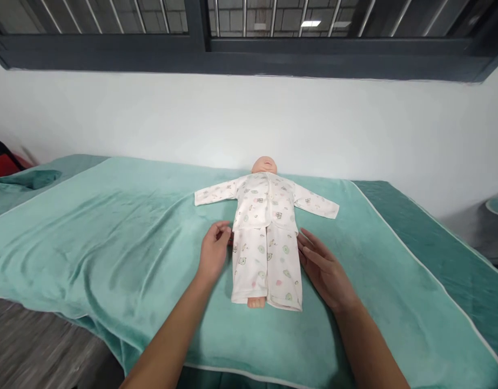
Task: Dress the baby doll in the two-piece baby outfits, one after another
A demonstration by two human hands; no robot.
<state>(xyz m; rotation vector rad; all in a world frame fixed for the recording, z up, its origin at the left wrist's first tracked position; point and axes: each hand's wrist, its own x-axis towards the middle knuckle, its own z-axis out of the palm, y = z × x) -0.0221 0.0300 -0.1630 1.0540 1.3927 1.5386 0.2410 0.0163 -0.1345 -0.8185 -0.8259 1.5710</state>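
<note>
A baby doll lies on its back, its head toward the wall. It wears a long-sleeved white top with small printed figures, the sleeves spread out to both sides. Matching white trousers cover the legs, and one bare foot shows below a trouser leg; the other foot is hidden. My left hand is at the left edge of the trousers near the waist, fingers loosely bent, with no cloth visibly gripped. Along the opposite edge, my right hand has its fingers stretched out, fingertips at the trousers' side.
A light green blanket with folds at the left lies under the doll, over a darker green cover. Behind are a white wall and a barred window. A red and black item stands far left.
</note>
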